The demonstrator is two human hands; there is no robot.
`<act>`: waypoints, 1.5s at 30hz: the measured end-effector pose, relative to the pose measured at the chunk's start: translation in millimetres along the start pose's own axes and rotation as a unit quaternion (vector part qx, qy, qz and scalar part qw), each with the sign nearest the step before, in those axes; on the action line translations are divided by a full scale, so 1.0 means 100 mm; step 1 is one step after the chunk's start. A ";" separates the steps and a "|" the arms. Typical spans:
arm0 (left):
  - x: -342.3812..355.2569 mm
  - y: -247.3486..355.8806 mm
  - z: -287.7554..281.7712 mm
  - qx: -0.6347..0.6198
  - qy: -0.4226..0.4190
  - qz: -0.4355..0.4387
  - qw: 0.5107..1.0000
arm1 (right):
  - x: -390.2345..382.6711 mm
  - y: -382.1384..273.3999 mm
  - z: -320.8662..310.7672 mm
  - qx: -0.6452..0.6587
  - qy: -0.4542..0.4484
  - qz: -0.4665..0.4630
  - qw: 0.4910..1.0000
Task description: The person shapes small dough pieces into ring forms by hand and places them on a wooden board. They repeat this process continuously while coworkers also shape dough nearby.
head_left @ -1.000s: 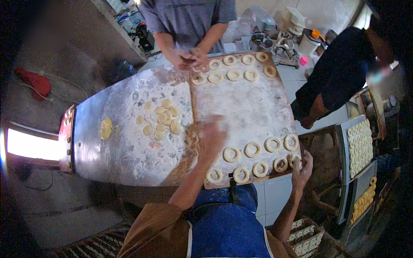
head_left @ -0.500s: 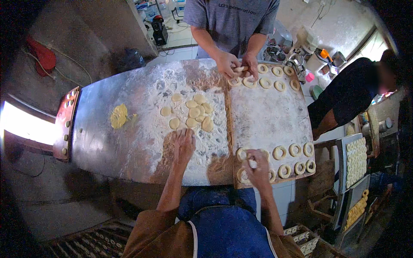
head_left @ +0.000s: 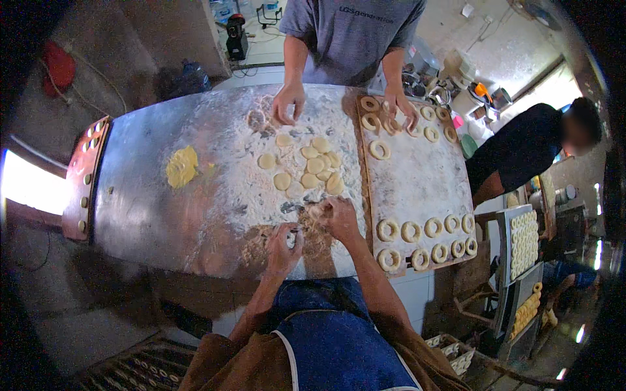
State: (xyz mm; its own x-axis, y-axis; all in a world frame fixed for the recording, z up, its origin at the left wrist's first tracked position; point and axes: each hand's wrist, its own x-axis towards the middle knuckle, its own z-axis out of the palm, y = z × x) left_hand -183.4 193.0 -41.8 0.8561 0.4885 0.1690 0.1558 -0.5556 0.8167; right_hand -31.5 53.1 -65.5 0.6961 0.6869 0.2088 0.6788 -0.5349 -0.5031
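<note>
My left hand [head_left: 285,247] rests low over the near edge of the metal table, fingers curled in. A small pale patch shows at its fingertips, too unclear to name. Just to its right, my right hand [head_left: 340,220] reaches onto the floury surface with fingers bent and slightly apart, and nothing shows in them. Beyond it lies a loose cluster of flat round dough pieces [head_left: 315,165], the closest one [head_left: 334,184] just past my right fingertips. Dough rings [head_left: 433,227] stand in two rows on the near end of the floured board [head_left: 417,179] to the right.
Across the table a person in a grey shirt [head_left: 355,39] has one hand [head_left: 287,104] over the flour and another [head_left: 399,112] over rings on the board's far end. Yellow dough or fat [head_left: 182,167] sits left. Trays of rings [head_left: 523,244] stand right, near another person [head_left: 521,146].
My right hand has left the dough rings on the board and come over beside my left hand. The other person's hands have parted, one moving left over the flour.
</note>
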 end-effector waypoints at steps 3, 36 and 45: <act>0.08 0.07 0.09 -0.161 -0.006 -0.066 0.985 | -0.04 -0.24 -0.19 0.252 -0.018 0.201 0.946; 0.41 1.19 1.21 -0.741 0.031 -0.320 0.589 | -0.50 0.02 -0.86 0.467 0.151 0.286 0.823; 0.22 0.91 2.13 -0.632 -0.141 -0.207 0.733 | -0.81 0.36 -1.57 0.395 0.111 0.223 0.884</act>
State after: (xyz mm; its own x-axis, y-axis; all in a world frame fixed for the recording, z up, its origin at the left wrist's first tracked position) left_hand -45.5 10.1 -81.0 0.9600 0.1807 -0.2138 0.0037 0.7555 0.6551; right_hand -27.0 -98.8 31.3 0.9421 0.3326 -0.0431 0.0104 -0.1574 -0.9875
